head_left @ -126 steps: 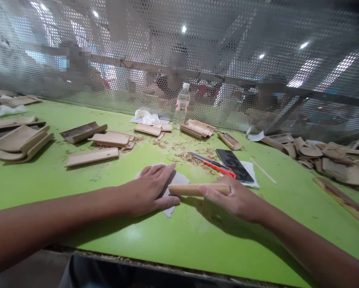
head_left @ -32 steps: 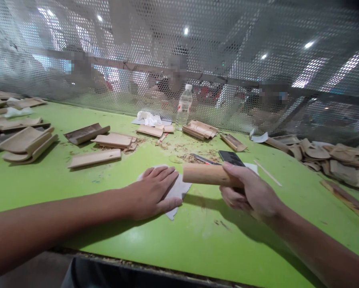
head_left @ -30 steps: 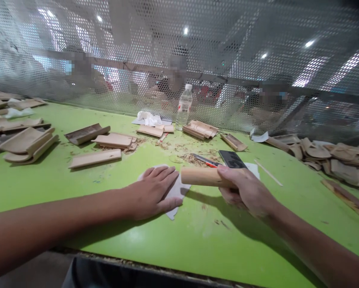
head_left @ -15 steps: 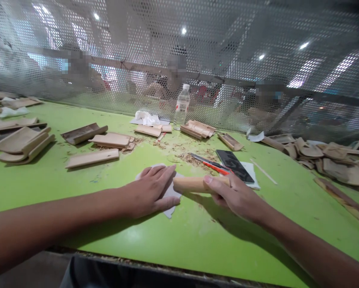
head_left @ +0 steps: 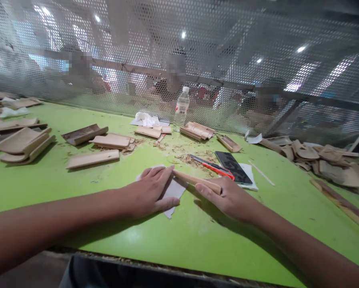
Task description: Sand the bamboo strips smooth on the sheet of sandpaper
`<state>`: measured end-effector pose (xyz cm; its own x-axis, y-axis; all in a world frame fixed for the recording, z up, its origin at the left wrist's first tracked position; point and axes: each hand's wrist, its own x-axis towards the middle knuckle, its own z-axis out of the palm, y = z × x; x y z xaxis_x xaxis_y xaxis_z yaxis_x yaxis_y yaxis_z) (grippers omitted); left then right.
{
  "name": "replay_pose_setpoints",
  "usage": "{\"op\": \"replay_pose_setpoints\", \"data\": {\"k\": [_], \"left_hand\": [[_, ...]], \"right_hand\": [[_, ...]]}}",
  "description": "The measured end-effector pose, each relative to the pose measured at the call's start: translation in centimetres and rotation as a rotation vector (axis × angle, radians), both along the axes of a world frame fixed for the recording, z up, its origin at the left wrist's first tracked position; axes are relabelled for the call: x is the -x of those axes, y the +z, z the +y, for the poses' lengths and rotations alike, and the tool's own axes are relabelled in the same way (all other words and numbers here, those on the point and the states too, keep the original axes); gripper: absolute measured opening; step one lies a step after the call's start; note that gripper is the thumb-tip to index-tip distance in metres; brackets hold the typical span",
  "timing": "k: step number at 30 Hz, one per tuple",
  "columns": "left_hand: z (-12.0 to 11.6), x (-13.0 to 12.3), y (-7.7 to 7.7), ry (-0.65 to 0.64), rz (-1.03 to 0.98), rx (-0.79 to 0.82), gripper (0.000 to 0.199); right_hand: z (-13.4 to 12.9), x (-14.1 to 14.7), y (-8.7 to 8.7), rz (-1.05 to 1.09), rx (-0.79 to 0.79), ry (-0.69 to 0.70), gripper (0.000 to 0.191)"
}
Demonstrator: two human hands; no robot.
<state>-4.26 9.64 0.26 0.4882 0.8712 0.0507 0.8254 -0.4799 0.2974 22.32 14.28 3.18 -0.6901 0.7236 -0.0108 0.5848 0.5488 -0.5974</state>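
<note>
My left hand [head_left: 153,189] lies flat with its fingers stretched out, pressing on a pale grey, ragged-edged sheet of paper [head_left: 172,195]. Part of that sheet is hidden under the palm. A smooth, light piece of bamboo [head_left: 194,181] is gripped in my right hand [head_left: 227,198], thumb along its near side. It tilts, its far end beside my left fingertips over the sheet. Behind the right hand lie a utility knife with an orange-red handle [head_left: 218,170] and a dark phone [head_left: 233,167] on white paper.
Curved bamboo pieces [head_left: 93,159] lie on the green table [head_left: 131,238], with stacks [head_left: 26,146] at left and a heap [head_left: 332,164] at right. Shavings [head_left: 194,160] surround the knife. A water bottle [head_left: 182,109] stands before a perforated metal screen [head_left: 131,44]; people are blurred behind it.
My right hand has turned the bamboo piece from nearly level to slanting, its near end now lower and closer to me. My left hand has stayed put on the paper.
</note>
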Motion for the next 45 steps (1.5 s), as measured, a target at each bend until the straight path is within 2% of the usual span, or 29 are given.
{"op": "replay_pose_setpoints", "data": {"k": [4,10,14,17,21,25,28,32,36,37,41,45], "left_hand": [[0.0,0.1,0.1,0.0,0.001,0.023,0.088],[0.2,0.2,-0.4,-0.012,-0.006,-0.025,0.091],[0.1,0.1,-0.4,0.002,0.005,-0.011,0.091],[0.1,0.1,-0.2,0.001,0.004,-0.01,0.09],[0.2,0.2,-0.3,-0.018,-0.004,-0.013,0.091],[0.3,0.3,-0.4,-0.013,0.003,-0.008,0.092],[0.3,0.3,-0.4,-0.026,0.005,-0.008,0.092],[0.2,0.2,-0.2,-0.01,0.006,-0.004,0.091],[0.0,0.2,0.2,-0.023,-0.002,0.018,0.091],[0.0,0.1,0.3,-0.023,-0.008,0.026,0.091],[-0.3,0.0,0.9,0.001,-0.013,0.07,0.091],[-0.4,-0.2,1.4,0.007,-0.016,0.123,0.096]], "right_hand": [[-0.1,-0.4,0.3,0.008,0.102,0.001,0.052],[0.0,-0.9,0.9,0.068,0.176,-0.116,0.052],[0.1,-0.7,0.8,0.078,0.133,-0.15,0.052],[0.0,-0.5,0.5,0.085,0.116,-0.127,0.051],[0.0,-0.5,0.2,0.107,0.199,-0.062,0.05],[0.1,-0.6,0.3,0.114,0.163,-0.129,0.05],[-0.1,-0.6,0.3,0.086,0.199,-0.085,0.051],[-0.7,-0.2,0.1,0.096,0.086,-0.155,0.049],[-1.1,0.2,0.0,0.112,0.205,-0.016,0.046],[-1.0,0.2,0.0,0.11,0.217,-0.019,0.047],[-0.4,-0.3,-0.3,0.117,0.175,-0.177,0.05],[0.1,-0.7,-0.8,0.147,0.214,-0.179,0.046]]}}
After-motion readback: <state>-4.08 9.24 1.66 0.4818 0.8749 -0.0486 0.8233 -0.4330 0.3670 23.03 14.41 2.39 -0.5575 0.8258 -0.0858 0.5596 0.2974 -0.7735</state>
